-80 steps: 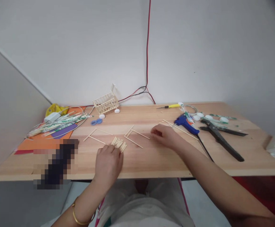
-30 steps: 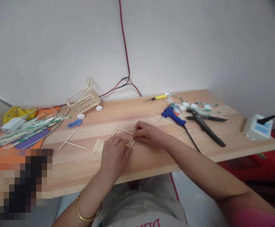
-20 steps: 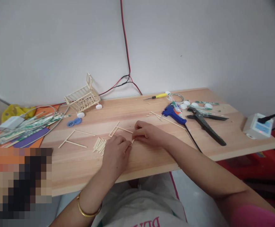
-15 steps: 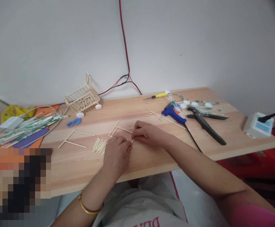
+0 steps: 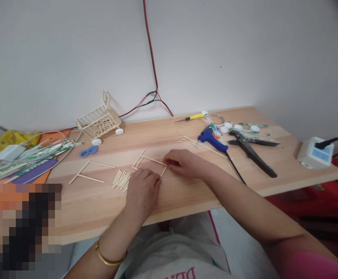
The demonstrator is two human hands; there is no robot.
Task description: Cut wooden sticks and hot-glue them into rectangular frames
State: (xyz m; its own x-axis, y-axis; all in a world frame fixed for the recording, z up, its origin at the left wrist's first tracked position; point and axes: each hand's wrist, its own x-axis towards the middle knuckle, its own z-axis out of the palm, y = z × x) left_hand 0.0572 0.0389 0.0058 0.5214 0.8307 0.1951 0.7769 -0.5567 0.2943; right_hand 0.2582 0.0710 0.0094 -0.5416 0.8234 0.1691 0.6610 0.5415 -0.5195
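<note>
A flat frame of thin wooden sticks (image 5: 154, 160) lies on the table between my hands, its near side partly hidden. My left hand (image 5: 143, 190) is closed over its near part, fingertips at the lower end of the right-hand stick (image 5: 164, 171). My right hand (image 5: 183, 163) has its fingers curled together at the frame's right corner. Just left of my left hand lies a pile of short cut sticks (image 5: 121, 179). Further left rests another stick frame (image 5: 83, 170), with one side open.
A small stick-built cart (image 5: 99, 122) stands at the back left near blue caps (image 5: 89, 151). Wrapped sticks (image 5: 41, 155) lie at far left. To the right are a blue glue gun (image 5: 212, 140), a black cutter tool (image 5: 253, 153), a yellow-handled knife (image 5: 196, 116) and a white power box (image 5: 316, 152).
My right fingers have shifted slightly right, to the frame's corner, and more of the right-hand stick now shows. My left hand has stayed nearly in place.
</note>
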